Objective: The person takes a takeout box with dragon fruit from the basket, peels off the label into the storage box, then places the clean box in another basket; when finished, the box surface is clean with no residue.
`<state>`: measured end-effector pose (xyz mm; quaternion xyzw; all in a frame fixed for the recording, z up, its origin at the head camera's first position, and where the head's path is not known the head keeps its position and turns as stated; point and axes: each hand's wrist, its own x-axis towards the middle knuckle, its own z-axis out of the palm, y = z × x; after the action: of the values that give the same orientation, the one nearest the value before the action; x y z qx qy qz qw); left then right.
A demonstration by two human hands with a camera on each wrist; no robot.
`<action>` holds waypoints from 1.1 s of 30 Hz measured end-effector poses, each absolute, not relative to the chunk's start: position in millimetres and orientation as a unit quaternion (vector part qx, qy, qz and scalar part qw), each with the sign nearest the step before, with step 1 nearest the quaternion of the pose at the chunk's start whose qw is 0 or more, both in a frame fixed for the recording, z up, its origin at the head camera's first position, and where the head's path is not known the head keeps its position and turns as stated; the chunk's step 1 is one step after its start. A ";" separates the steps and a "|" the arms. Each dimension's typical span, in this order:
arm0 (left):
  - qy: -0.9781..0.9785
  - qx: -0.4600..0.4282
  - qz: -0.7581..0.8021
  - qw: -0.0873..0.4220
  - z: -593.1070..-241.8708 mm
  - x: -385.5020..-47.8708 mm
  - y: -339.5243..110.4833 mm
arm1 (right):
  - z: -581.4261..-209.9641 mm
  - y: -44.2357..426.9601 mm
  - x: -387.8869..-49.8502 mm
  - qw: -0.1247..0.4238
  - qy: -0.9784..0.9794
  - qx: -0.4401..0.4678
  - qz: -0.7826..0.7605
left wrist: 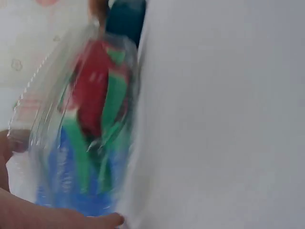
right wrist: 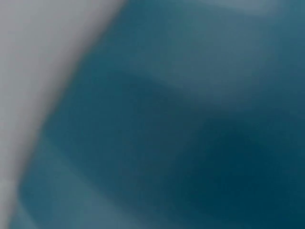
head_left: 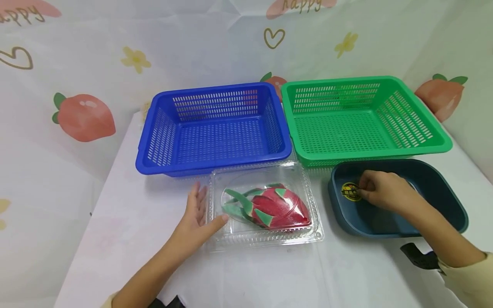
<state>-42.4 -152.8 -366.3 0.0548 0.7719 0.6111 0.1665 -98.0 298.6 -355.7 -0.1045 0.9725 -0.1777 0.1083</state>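
Observation:
A clear plastic clamshell box point(head_left: 265, 169) stands closed on the table, a red dragon fruit point(head_left: 279, 205) with green leafy tips inside. At its left end my left hand point(head_left: 196, 226) has its fingers spread, the thumb against the box's front left part. The left wrist view shows the box blurred, between thumb and fingers. My right hand point(head_left: 385, 190) reaches into a dark blue basin point(head_left: 435, 179), with bent fingers and thumb pinching the edge of a round black-and-yellow sticker point(head_left: 349, 192). In the right wrist view only the blurred basin point(right wrist: 143, 143) fills the picture.
Behind the box stands a blue slotted basket point(head_left: 219, 164); a green slotted basket point(head_left: 369, 152) is beside it, behind the basin. A white patterned cloth point(head_left: 192, 47) hangs at the back. A black strap point(head_left: 420, 256) shows by the right wrist.

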 end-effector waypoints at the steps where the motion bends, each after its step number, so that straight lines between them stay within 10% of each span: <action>1: 0.742 0.031 0.641 0.194 -367.1 -41.8 -152.9 | -353.0 297.7 -96.8 0.106 0.973 -0.107 -0.175; 23: 0.670 0.014 0.698 0.252 -356.4 -24.8 -149.2 | -322.7 315.6 -84.5 -0.202 0.957 -0.124 -0.169; 33: 0.630 0.030 0.720 0.291 -355.8 -22.0 -148.8 | -340.3 327.6 -87.0 -0.049 0.984 -0.116 -0.129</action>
<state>-22.0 -148.8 -355.8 0.0300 0.6297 0.7196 0.2910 -87.0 327.6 -340.3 -0.1155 0.9836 -0.1293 -0.0491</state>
